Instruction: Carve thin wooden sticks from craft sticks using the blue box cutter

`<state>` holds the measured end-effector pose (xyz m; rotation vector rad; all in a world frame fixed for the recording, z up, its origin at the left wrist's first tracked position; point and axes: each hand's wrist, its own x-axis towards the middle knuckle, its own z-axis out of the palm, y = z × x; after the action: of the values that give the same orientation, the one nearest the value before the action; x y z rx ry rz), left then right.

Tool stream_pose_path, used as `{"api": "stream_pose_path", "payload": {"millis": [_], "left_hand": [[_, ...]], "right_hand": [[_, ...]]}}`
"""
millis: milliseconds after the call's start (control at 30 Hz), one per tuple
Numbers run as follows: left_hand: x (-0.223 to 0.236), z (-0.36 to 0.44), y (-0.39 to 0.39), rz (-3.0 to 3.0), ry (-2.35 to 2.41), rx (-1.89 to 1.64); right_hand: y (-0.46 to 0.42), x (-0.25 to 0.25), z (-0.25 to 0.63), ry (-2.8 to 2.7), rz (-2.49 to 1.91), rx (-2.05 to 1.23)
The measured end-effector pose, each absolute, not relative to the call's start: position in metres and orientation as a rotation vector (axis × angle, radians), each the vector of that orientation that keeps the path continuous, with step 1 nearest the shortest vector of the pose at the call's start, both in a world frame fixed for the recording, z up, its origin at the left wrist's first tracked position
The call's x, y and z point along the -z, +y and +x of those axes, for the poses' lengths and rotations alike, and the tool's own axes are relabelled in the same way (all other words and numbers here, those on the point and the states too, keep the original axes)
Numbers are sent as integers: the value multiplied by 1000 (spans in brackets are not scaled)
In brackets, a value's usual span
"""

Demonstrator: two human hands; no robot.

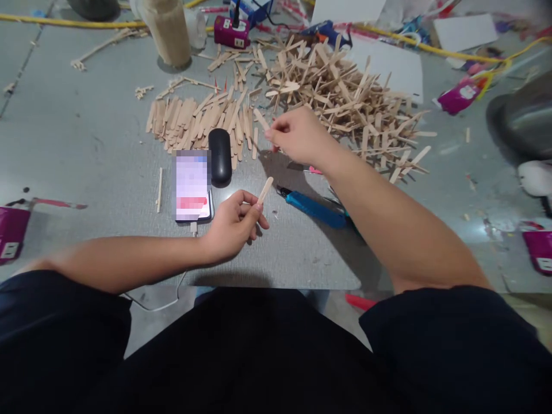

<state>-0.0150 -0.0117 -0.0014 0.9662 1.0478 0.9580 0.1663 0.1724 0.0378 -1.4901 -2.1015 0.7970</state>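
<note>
Between thumb and fingers, my left hand (237, 225) pinches a flat wooden craft stick (267, 187) that points up and to the right. Farther forward, my right hand (297, 135) has its fingertips closed on another craft stick (261, 120), beside the right end of a spread of loose craft sticks (190, 123). A big tangled heap of wooden sticks (345, 92) lies just beyond my right hand, several of them crossed over one another. A blue tool with a dark tip (317, 210) rests on the table under my right forearm, which partly hides it.
Left of my hands lie a black oval case (220, 156) and a phone (192, 187) with a cable plugged in. A jar of tan liquid (170, 34) stands at the back, near a purple power socket (232, 32). A yellow cable (77, 23) crosses the grey table.
</note>
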Motion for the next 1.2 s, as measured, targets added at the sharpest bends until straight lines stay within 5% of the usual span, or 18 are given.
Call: {"api": "stream_pose_path", "payload": {"millis": [233,433,1200], "left_hand": [[-2,-14,-11,947,1079,-976],[-8,-17,-10,970,1066,-945],[-11,-17,-13,985,1059,-891]], "right_hand": [[27,-43,215,-1962,-871,-956],[15,-30,220,-1954,-535,-1052],[15,-15,216,-1902,-668,-1153]]}}
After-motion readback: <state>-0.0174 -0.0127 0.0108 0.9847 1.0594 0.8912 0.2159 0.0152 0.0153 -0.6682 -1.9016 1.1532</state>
